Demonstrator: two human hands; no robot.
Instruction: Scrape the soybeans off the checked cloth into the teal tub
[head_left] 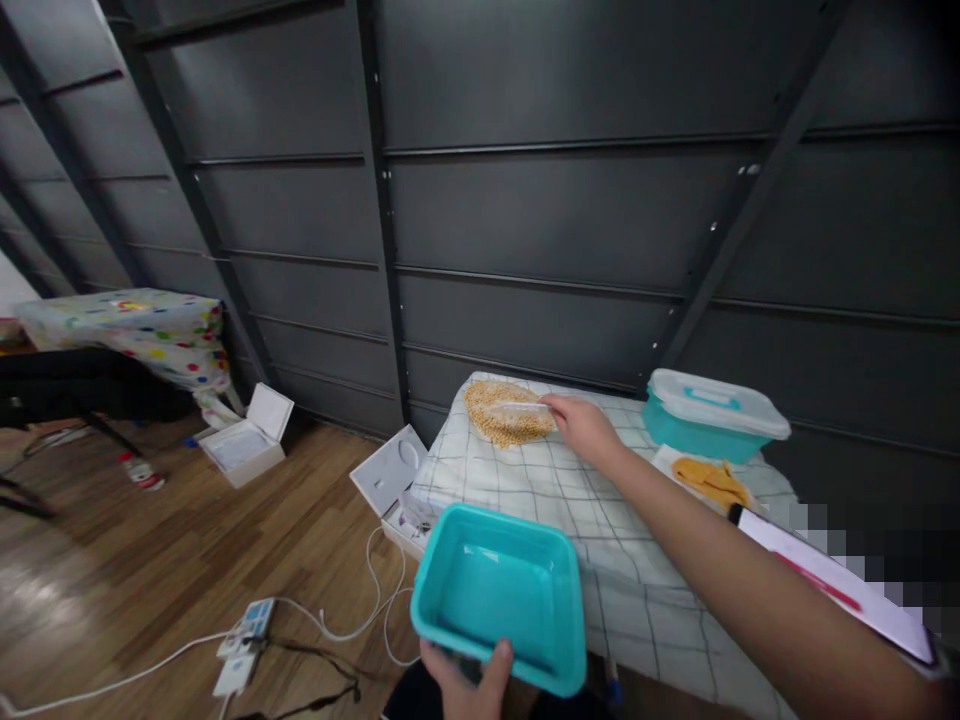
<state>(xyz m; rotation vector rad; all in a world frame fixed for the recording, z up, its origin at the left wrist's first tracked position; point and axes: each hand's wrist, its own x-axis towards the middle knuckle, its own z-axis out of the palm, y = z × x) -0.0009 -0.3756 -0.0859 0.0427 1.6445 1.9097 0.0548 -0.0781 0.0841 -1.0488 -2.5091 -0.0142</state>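
1. Head view, right hand: the right hand (pixel 585 430) reaches over the worktop (pixel 525 480), thumb and fingers pinching the end of a pale strip (pixel 525 406). Whether that is the edge of a clear bag or a handle, I cannot tell.
2. Head view, yellow kernels: the yellow kernels (pixel 506 432) lie in a heap at the worktop's far edge, apparently inside clear plastic, just beyond the pinching fingers.
3. Head view, left hand: the left hand (pixel 469 685) grips the near wall of a turquoise tub (pixel 499 585), thumb over the rim. The tub stands in front of the worktop, open side up, its bare bottom showing.
4. Judgement: the step looks like getting hold of the kernels while readying the tub. The next move seems to call for keeping that pinch firm and the tub level.
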